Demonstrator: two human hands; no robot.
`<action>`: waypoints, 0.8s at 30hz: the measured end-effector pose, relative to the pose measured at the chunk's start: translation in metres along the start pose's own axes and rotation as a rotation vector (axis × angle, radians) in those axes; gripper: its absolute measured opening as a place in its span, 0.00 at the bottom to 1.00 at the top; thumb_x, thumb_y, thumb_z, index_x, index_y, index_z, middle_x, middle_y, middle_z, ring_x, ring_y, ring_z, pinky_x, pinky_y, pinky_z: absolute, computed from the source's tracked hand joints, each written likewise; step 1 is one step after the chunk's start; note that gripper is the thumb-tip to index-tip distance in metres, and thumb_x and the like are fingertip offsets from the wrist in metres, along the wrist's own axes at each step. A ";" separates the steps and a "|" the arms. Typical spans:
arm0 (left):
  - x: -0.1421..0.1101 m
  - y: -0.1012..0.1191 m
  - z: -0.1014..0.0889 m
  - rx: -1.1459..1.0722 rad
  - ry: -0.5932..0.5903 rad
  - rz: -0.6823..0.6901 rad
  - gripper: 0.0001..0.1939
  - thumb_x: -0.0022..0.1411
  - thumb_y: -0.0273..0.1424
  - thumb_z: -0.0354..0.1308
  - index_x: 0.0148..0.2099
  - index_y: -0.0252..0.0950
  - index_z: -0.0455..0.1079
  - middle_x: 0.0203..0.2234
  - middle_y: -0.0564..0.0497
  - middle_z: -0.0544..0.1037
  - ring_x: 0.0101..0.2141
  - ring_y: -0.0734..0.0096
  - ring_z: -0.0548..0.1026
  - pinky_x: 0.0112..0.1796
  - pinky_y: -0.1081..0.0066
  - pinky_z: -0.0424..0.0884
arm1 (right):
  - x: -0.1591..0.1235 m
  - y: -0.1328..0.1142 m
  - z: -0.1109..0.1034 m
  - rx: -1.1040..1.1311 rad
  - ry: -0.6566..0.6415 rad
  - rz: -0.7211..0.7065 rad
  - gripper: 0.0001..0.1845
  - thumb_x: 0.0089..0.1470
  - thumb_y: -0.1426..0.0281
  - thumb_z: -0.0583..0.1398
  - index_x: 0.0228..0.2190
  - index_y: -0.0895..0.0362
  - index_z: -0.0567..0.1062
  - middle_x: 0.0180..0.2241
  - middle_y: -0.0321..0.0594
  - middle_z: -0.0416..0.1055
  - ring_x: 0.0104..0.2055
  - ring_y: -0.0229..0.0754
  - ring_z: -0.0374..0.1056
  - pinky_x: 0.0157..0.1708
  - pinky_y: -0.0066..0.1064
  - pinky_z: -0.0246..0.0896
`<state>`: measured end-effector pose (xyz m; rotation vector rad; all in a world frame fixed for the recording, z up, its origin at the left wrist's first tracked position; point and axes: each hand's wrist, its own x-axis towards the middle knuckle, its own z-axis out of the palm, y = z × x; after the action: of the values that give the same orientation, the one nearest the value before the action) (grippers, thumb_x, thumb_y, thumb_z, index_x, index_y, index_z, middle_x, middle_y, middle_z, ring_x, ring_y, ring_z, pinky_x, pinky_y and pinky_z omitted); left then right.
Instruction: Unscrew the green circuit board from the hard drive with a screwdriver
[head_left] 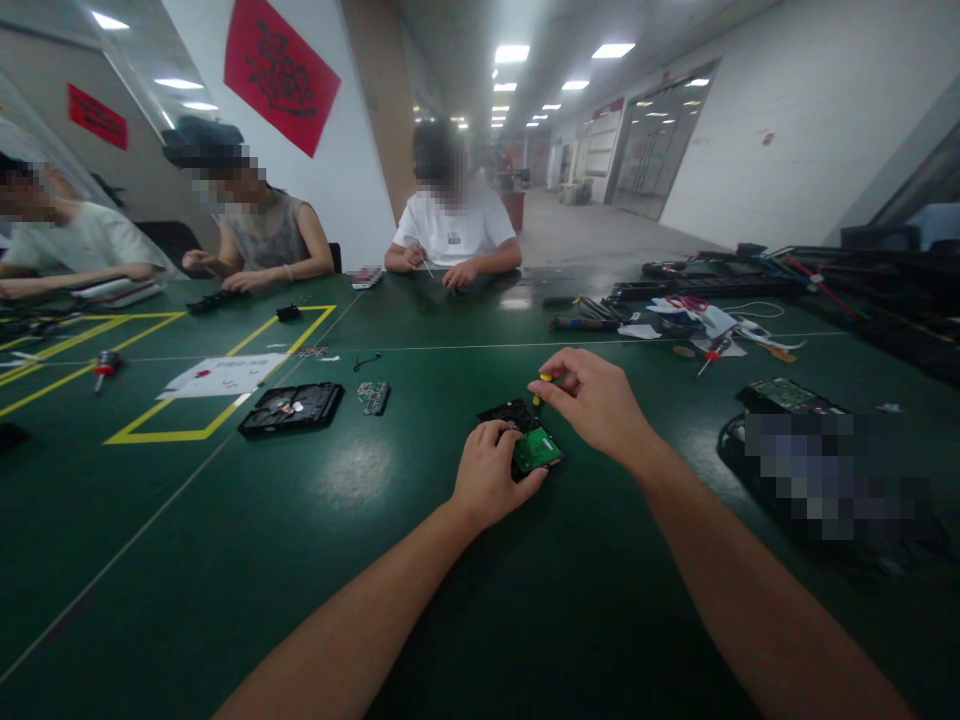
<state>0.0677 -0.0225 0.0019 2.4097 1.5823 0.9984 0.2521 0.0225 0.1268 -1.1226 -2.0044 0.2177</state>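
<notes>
A hard drive (538, 450) with a green circuit board showing lies on the green table in front of me. My left hand (491, 470) grips its near left side, with the fingers over the top and the thumb along the near edge. My right hand (592, 400) is closed in a pinch on a small screwdriver (546, 378) with a yellow handle. The screwdriver stands nearly upright over the drive's far right part; its tip is too small to make out. The fingers of my left hand hide part of the drive.
Left lie a black drive-like case (292, 408), a small circuit board (373, 397), white paper (221, 375) and a red-handled screwdriver (106, 368). Cables and tools (697, 320) fill the back right, with another board (795, 395) nearer. Several people sit opposite, one in a white shirt (454, 230).
</notes>
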 end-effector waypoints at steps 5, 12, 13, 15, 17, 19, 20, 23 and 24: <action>0.000 0.001 -0.001 0.001 -0.005 -0.006 0.26 0.58 0.48 0.68 0.54 0.41 0.72 0.50 0.43 0.72 0.54 0.48 0.70 0.56 0.49 0.70 | 0.000 -0.002 0.000 -0.047 0.059 -0.028 0.09 0.60 0.61 0.67 0.33 0.53 0.80 0.35 0.40 0.77 0.33 0.42 0.70 0.36 0.35 0.63; 0.000 0.000 -0.001 0.012 -0.007 -0.005 0.26 0.59 0.48 0.68 0.54 0.40 0.72 0.51 0.43 0.73 0.54 0.49 0.70 0.56 0.49 0.70 | -0.003 -0.005 0.001 0.034 0.014 0.037 0.09 0.62 0.70 0.63 0.45 0.54 0.79 0.38 0.41 0.80 0.34 0.43 0.74 0.35 0.35 0.65; 0.000 0.000 0.000 0.011 -0.004 -0.004 0.26 0.59 0.48 0.68 0.54 0.40 0.72 0.50 0.43 0.73 0.54 0.49 0.70 0.56 0.49 0.70 | -0.003 -0.005 0.002 0.035 0.017 0.043 0.09 0.62 0.70 0.63 0.44 0.54 0.80 0.37 0.41 0.80 0.34 0.43 0.74 0.35 0.35 0.65; 0.000 0.000 0.000 0.005 0.003 -0.001 0.26 0.58 0.47 0.68 0.54 0.40 0.72 0.50 0.43 0.73 0.54 0.49 0.70 0.57 0.49 0.69 | -0.003 -0.006 0.002 0.043 0.013 0.034 0.08 0.62 0.68 0.63 0.43 0.54 0.80 0.37 0.41 0.80 0.34 0.43 0.74 0.35 0.35 0.66; 0.000 0.000 0.000 0.002 0.006 0.001 0.26 0.58 0.47 0.68 0.54 0.40 0.72 0.50 0.43 0.73 0.54 0.49 0.70 0.57 0.49 0.69 | -0.003 -0.005 0.003 0.070 0.019 0.011 0.08 0.62 0.66 0.64 0.41 0.53 0.81 0.40 0.41 0.80 0.34 0.43 0.74 0.35 0.35 0.67; 0.000 0.000 0.001 0.003 0.006 0.000 0.26 0.58 0.48 0.68 0.54 0.40 0.72 0.50 0.43 0.73 0.54 0.49 0.70 0.57 0.49 0.69 | -0.002 -0.003 0.004 0.090 0.039 -0.006 0.07 0.62 0.64 0.65 0.39 0.53 0.82 0.41 0.42 0.80 0.35 0.43 0.74 0.35 0.35 0.67; 0.000 0.000 0.001 0.003 0.007 0.000 0.26 0.58 0.48 0.68 0.54 0.40 0.72 0.50 0.43 0.73 0.54 0.49 0.71 0.57 0.49 0.69 | -0.002 -0.002 0.004 0.091 0.048 -0.010 0.07 0.62 0.63 0.65 0.38 0.53 0.82 0.41 0.42 0.79 0.35 0.43 0.74 0.35 0.35 0.67; 0.000 0.000 0.001 0.002 0.005 -0.002 0.26 0.59 0.48 0.68 0.54 0.40 0.72 0.50 0.43 0.73 0.54 0.49 0.71 0.56 0.49 0.70 | -0.002 0.000 0.003 0.069 0.051 -0.010 0.06 0.61 0.64 0.65 0.37 0.52 0.82 0.39 0.41 0.80 0.34 0.43 0.73 0.35 0.35 0.66; 0.000 0.000 0.001 0.003 0.004 -0.003 0.26 0.59 0.48 0.68 0.54 0.40 0.72 0.50 0.43 0.73 0.54 0.49 0.70 0.56 0.49 0.70 | -0.002 0.000 0.003 0.063 0.047 -0.011 0.06 0.61 0.65 0.65 0.38 0.52 0.82 0.38 0.41 0.80 0.34 0.43 0.73 0.35 0.35 0.66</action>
<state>0.0683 -0.0221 0.0016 2.4082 1.5885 1.0021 0.2506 0.0214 0.1241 -1.0676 -1.9486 0.2459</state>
